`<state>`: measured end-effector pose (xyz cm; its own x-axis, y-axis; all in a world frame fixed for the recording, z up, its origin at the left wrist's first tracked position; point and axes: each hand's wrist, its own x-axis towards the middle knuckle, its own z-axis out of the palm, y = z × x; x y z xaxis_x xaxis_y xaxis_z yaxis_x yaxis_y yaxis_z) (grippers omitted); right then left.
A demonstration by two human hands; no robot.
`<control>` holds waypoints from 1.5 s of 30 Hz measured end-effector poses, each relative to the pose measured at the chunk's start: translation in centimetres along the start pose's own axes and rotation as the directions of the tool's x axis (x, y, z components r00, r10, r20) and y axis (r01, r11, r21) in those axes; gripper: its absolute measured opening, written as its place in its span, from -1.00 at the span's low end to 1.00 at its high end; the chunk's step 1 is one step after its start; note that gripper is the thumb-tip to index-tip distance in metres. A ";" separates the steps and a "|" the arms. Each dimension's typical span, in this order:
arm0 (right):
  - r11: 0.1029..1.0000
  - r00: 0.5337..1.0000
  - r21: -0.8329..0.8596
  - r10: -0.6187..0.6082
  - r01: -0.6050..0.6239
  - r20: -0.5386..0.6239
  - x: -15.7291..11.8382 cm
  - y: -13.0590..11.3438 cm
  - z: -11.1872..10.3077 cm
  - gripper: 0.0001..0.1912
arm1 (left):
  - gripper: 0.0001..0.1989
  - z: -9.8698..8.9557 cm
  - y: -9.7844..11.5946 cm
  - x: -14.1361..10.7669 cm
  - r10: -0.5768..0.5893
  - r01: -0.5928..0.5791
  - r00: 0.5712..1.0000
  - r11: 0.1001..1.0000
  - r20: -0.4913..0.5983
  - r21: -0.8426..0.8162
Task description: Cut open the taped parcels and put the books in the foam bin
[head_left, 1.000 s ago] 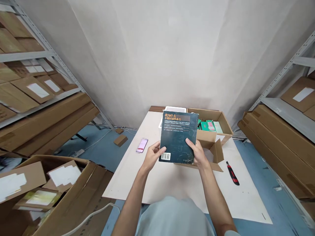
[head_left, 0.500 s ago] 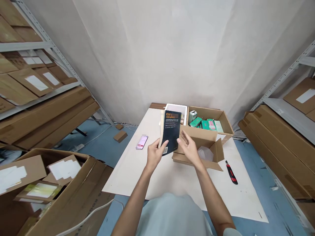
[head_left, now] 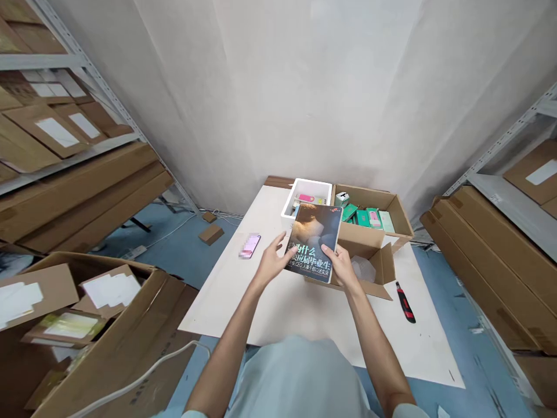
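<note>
A paperback book with a dark photo cover and large pale lettering is held tilted above the table, its front towards me. My right hand grips its lower right edge, thumb on the cover and fingers behind. At the lower left edge is my left hand, fingers spread apart, its thumb reaching over the cover's margin. Partly hidden behind the book and right hand, an open cardboard box contains crumpled clear plastic.
Behind stand a white bin of small items and a carton of green boxes. A phone lies left on the white table, a red-black utility knife right. A large carton of parcels stands at left; shelving flanks both sides.
The book has turned from its dark back cover to its front. My right hand has closed on its right edge, while my left hand has loosened from the spine side and spread its fingers.
</note>
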<state>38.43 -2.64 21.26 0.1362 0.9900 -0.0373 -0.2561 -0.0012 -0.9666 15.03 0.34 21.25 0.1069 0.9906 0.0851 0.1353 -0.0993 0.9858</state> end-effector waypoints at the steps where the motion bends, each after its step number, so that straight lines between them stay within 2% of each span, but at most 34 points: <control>1: 0.998 0.998 0.047 0.037 -0.039 0.046 -0.3 -0.3 -0.5 -0.37 | -0.01 -0.8 0.0 0.3 -0.050 0.051 0.999 0.998 0.017 -0.037; 2: 0.994 0.994 0.080 0.064 -0.071 0.084 -0.5 -0.7 -0.8 -0.37 | 0.04 -1.5 0.1 0.4 -0.089 0.093 0.994 0.993 0.057 -0.079; 4: 0.988 0.986 0.107 0.095 -0.109 0.134 -1.1 -1.4 -1.1 -0.38 | -0.02 -2.4 0.6 0.3 -0.107 0.132 0.982 0.978 0.156 -0.162; 8: 0.993 0.977 0.058 0.091 -0.104 0.195 -1.3 -2.4 -1.1 -0.39 | -0.31 -2.8 1.8 -0.4 -0.017 0.067 0.974 0.975 0.225 -0.213; 13: 0.988 0.972 -0.104 -0.086 0.111 0.220 -0.5 -3.1 -1.6 -0.40 | -0.39 -2.9 2.2 -0.6 0.057 -0.026 0.980 0.987 0.192 -0.156; 17: 0.953 0.950 -0.186 -0.189 0.238 0.247 -0.3 -3.5 -2.1 -0.41 | -0.44 -3.6 2.5 -0.5 0.176 -0.163 0.979 0.979 0.104 -0.124; 22: 0.890 0.882 -0.234 -0.290 0.391 0.373 -0.9 -4.4 -2.2 -0.50 | -0.64 -4.3 3.9 -0.7 0.349 -0.346 0.936 0.936 0.040 -0.059; 25: 0.866 0.867 -0.223 -0.359 0.448 0.347 -1.3 -4.4 -1.9 -0.61 | -0.64 -4.2 4.5 -0.9 0.400 -0.396 0.916 0.914 0.040 -0.089; 30: 0.879 0.878 -0.201 -0.360 0.432 0.315 -1.5 -4.1 -2.2 -0.62 | -0.59 -4.2 4.9 -1.2 0.346 -0.341 0.938 0.929 0.005 -0.143; 34: 0.890 0.896 -0.212 -0.339 0.404 0.287 -1.5 -3.6 -2.6 -0.45 | -0.53 -4.7 5.1 -1.4 0.270 -0.268 0.963 0.956 0.004 -0.119; 36: 0.892 0.909 -0.228 -0.336 0.391 0.247 -1.5 -3.1 -2.6 -0.29 | -0.37 -5.0 4.9 -1.4 0.233 -0.231 0.972 0.969 0.019 -0.092; 39: 0.903 0.927 -0.230 -0.324 0.362 0.188 -1.3 -2.2 -2.4 -0.05 | -0.03 -5.0 4.2 -1.2 0.203 -0.198 0.979 0.974 0.037 -0.108; 41: 0.909 0.932 -0.230 -0.308 0.347 0.189 -1.3 -2.0 -2.3 0.01 | 0.08 -4.9 3.7 -1.0 0.209 -0.201 0.977 0.971 0.052 -0.132; 43: 0.903 0.936 -0.265 -0.294 0.339 0.196 -1.4 -2.1 -2.4 -0.09 | -0.01 -4.9 3.5 -1.0 0.200 -0.190 0.976 0.976 0.085 -0.109; 45: 0.896 0.947 -0.315 -0.267 0.313 0.180 -1.5 -2.5 -2.6 -0.29 | -0.26 -5.1 3.6 -1.2 0.152 -0.146 0.982 0.988 0.112 -0.059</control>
<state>41.36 -4.46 23.10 0.0251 0.9629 0.2686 0.1147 0.2641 -0.9576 10.41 -0.71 25.44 0.2361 0.9471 0.2171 0.0602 -0.2373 0.9696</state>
